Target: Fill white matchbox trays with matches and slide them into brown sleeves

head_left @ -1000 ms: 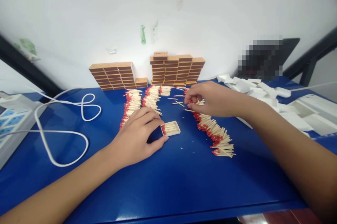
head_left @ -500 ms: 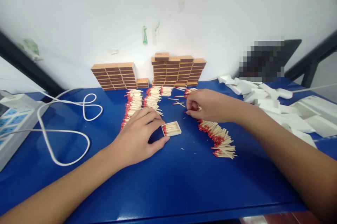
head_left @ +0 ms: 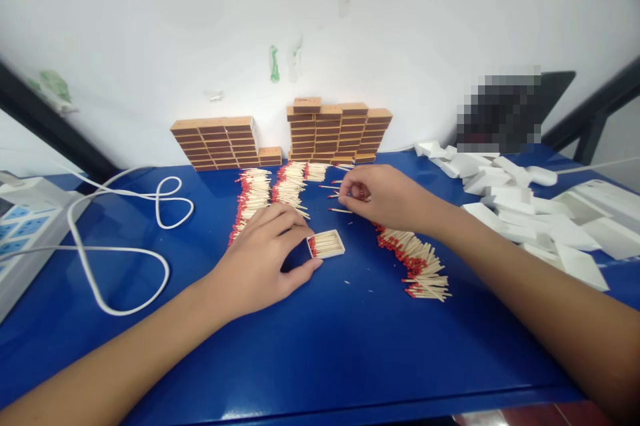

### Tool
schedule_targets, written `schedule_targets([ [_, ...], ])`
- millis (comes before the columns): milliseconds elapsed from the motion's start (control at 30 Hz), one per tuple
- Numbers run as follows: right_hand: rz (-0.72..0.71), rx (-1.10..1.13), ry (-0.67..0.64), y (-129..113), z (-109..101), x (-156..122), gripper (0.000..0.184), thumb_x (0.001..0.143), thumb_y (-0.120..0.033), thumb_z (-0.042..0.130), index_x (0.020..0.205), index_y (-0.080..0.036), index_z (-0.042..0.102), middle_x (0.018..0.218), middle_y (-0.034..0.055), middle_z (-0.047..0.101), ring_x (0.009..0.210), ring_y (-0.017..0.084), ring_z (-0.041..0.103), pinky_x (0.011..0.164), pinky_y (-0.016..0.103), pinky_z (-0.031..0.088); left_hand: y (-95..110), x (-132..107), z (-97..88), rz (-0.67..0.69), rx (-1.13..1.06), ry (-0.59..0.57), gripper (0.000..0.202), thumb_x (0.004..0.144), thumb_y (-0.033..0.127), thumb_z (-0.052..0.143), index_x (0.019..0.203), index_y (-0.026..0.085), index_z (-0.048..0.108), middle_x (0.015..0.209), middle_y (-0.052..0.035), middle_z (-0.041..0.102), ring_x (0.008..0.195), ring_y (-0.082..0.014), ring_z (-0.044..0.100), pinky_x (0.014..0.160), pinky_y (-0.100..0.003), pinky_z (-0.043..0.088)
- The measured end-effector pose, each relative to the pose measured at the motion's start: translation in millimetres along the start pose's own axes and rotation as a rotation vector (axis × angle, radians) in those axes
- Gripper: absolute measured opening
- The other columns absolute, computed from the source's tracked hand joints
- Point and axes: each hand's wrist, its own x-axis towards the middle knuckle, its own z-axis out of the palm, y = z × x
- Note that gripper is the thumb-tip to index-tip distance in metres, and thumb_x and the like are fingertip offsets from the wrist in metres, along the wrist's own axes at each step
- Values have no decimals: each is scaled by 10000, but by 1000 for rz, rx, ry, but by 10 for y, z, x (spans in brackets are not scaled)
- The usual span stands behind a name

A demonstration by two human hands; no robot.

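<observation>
White tray (head_left: 330, 255): sitting flat on the blue table (head_left: 300, 353), just right of my left hand (head_left: 270, 249), matches (head_left: 327, 243) showing inside, red heads facing that hand.
Left hand: I'm lightly gripping the tray's left end, thumb at the near corner, index finger at the far one.
Right hand (head_left: 383, 196): I'm curling its fingers low by the loose matches (head_left: 340, 211), beyond the tray and to its right; can't tell whether the fingertips are meeting or holding one.
Right match row (head_left: 420, 263): trailing toward me from under the right hand.
Left match rows (head_left: 255, 196): running back from my left hand, which is partly covering them.
Matchbox stacks (head_left: 330, 136): two are standing along the pale wall (head_left: 200, 19), brown sides facing me.
Right side: white cardboard pieces (head_left: 510, 198) are lying heaped.
Left side: white cable (head_left: 169, 273) is looping near a power strip (head_left: 30, 239).
</observation>
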Motion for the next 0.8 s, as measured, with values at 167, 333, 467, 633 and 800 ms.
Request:
schedule_targets([
  [167, -4, -85, 56, 138, 12, 42, 143, 932, -320, 649, 884, -193, 695, 816, 56, 660, 829, 227, 582, 759, 354, 416, -8, -4, 8, -1, 5, -4, 236, 997, 368, 707, 1157, 196, 728, 1162, -99, 741, 1220, -286, 646, 1093, -496, 540],
  [333, -26, -100, -29, 190, 102, 35, 161, 957, -272, 605, 818, -207, 652, 824, 75, 658, 924, 262, 584, 800, 369, 430, -10, -6, 9, 5, 3, -1, 229, 994, 357, 712, 1152, 193, 730, 1155, -98, 744, 1216, -285, 649, 1094, -495, 541],
  [467, -65, -78, -40, 151, 81, 6, 198, 999, -294, 564, 836, -202, 631, 908, 101, 681, 953, 267, 579, 842, 390, 435, -5, -7, 5, 2, 1, -2, 225, 994, 354, 710, 1159, 203, 729, 1159, -99, 746, 1216, -288, 651, 1091, -504, 543],
  [633, -87, 101, -115, -65, -122, -73, 308, 1056, -423, 513, 880, -206, 644, 914, 87, 679, 885, 238, 578, 768, 364, 423, 2, 5, -2, 4, 10, 8, 224, 995, 365, 709, 1148, 201, 730, 1152, -93, 752, 1197, -285, 656, 1080, -491, 546],
  [800, -123, 269, -291, -276, -187, -172, 271, 1045, -438, 557, 966, -210, 678, 985, 63, 698, 816, 198, 582, 720, 336, 413, 4, 7, -6, 12, 14, 3, 222, 992, 353, 710, 1142, 190, 732, 1169, -91, 751, 1203, -280, 655, 1094, -489, 540],
])
